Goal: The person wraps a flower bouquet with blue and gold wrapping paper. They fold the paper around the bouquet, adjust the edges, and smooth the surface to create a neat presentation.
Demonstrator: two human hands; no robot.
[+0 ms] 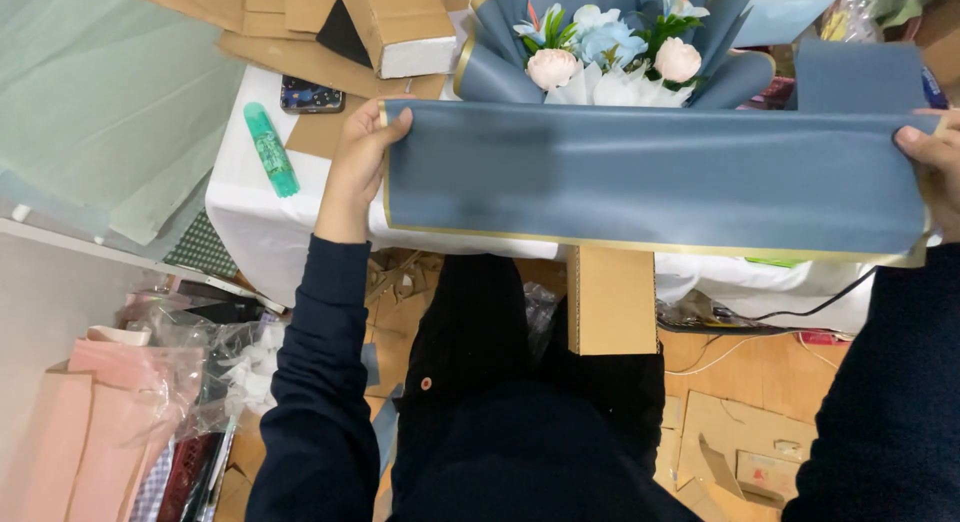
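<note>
Both hands stretch a blue-grey wrapping sheet [650,177] with a gold edge flat over the near side of the white counter [250,222]. Left hand [358,162] is closed on the sheet's left end, thumb on top; right hand [935,162] pinches the right end, partly out of view. Bouquet [610,52] of pink and blue flowers sits just behind the sheet, already in matching paper. Green glue stick [270,149] and phone [312,95] lie left of the hand. Risks: uneven pull could crease or tear the sheet; pushing it forward could crush the blooms.
</note>
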